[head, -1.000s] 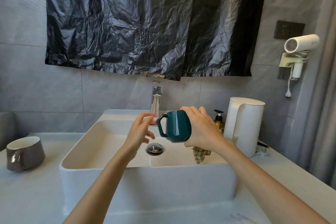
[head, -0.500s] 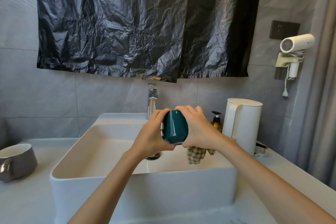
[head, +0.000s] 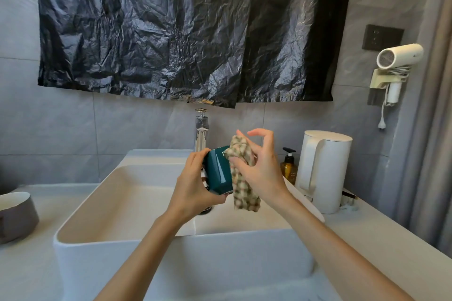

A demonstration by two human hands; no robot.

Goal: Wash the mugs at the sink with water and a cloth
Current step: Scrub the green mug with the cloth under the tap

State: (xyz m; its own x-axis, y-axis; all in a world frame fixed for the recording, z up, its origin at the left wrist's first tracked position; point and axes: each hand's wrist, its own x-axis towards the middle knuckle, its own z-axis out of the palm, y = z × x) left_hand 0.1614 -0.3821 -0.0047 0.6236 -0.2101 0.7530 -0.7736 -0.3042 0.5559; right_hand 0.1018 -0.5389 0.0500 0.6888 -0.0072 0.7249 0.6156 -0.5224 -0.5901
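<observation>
Teal mug (head: 217,175), glossy and tilted, is clasped in the left grip (head: 193,186) over the sink (head: 122,269). Beside it the right grip (head: 263,171) pinches a checked cloth (head: 242,181) touching the mug.

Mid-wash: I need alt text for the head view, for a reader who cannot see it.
Over a white basin, the left hand grips a tilted teal mug while the right hand holds a checked cloth against it. A grey mug sits on the counter at left; a white kettle stands at right.
</observation>
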